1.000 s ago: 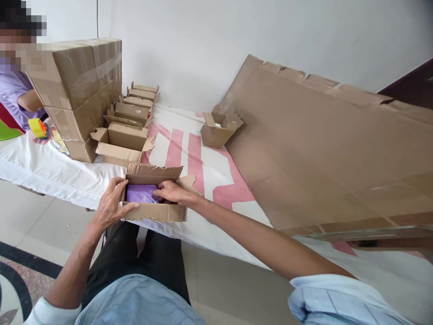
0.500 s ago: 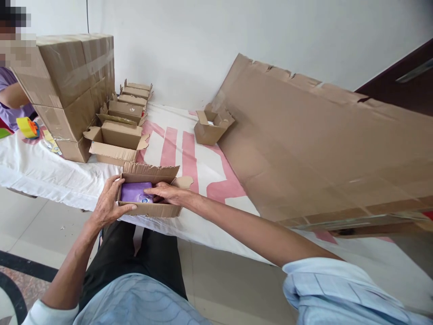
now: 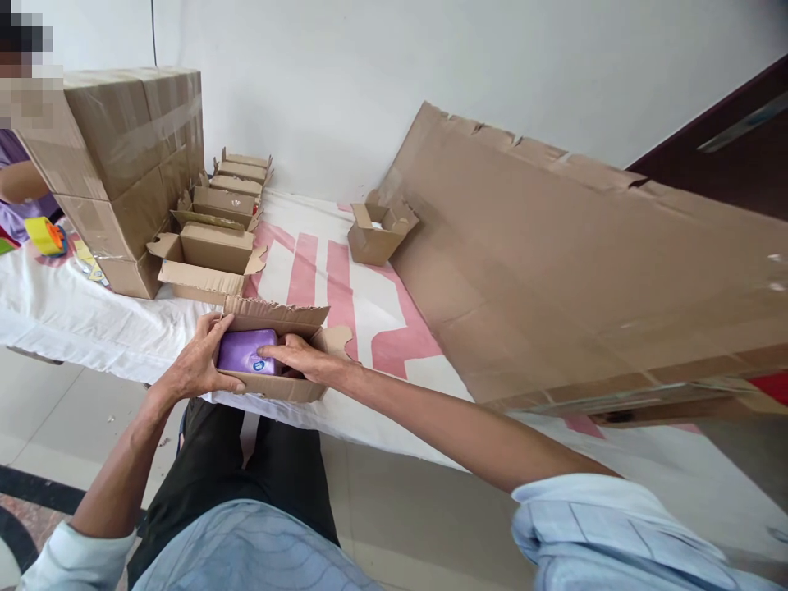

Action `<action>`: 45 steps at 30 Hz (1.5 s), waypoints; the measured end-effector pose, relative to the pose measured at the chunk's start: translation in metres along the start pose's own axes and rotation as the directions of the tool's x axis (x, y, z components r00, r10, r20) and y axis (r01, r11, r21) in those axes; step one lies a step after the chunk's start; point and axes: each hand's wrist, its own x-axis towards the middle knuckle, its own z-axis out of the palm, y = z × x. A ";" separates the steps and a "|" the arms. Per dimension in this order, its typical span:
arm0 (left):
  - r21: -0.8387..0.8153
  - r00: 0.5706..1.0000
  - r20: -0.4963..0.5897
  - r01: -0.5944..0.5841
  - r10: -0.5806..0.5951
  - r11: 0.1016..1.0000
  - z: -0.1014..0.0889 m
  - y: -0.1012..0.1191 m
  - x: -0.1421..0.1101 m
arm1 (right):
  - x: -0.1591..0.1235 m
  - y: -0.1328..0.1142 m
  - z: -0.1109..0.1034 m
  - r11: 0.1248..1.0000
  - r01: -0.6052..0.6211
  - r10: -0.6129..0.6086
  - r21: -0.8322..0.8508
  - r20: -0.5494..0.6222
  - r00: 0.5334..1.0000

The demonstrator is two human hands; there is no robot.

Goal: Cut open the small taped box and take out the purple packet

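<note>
Your fingers (image 3: 271, 353) of the right hand (image 3: 299, 359) lie flat on the purple packet (image 3: 243, 350), pressing it inside the small open carton (image 3: 277, 386). Your left hand (image 3: 200, 361) curls around the carton's left wall, thumb along its front. The carton sits at the near edge of the cloth-covered table (image 3: 80, 316). Behind it stand more open cartons (image 3: 206, 258) beside a taped stack (image 3: 123, 164).

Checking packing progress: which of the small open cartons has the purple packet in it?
The small carton at the table's near edge, held between both hands. The purple packet lies inside it; the other open cartons show none.
</note>
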 end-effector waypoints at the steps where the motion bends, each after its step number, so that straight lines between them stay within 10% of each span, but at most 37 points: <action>1: -0.004 1.000 0.014 -0.009 0.010 1.000 0.000 -0.001 0.003 | -0.003 -0.002 0.000 1.000 -0.005 0.005 0.003 -0.014 1.000; 17: 0.128 1.000 0.022 0.012 -0.015 0.992 -0.015 0.019 0.021 | -0.022 -0.007 -0.012 0.962 0.252 -0.274 -0.108 -0.361 0.891; 35: 0.164 0.982 0.127 0.117 -0.139 0.979 -0.030 0.001 0.036 | -0.053 -0.020 -0.060 0.616 0.556 -0.389 0.558 -0.397 0.831; 45: -0.049 0.960 -0.282 -0.014 -0.001 0.999 -0.050 0.034 0.038 | -0.035 -0.020 -0.051 0.552 0.614 -0.439 0.564 -0.429 0.789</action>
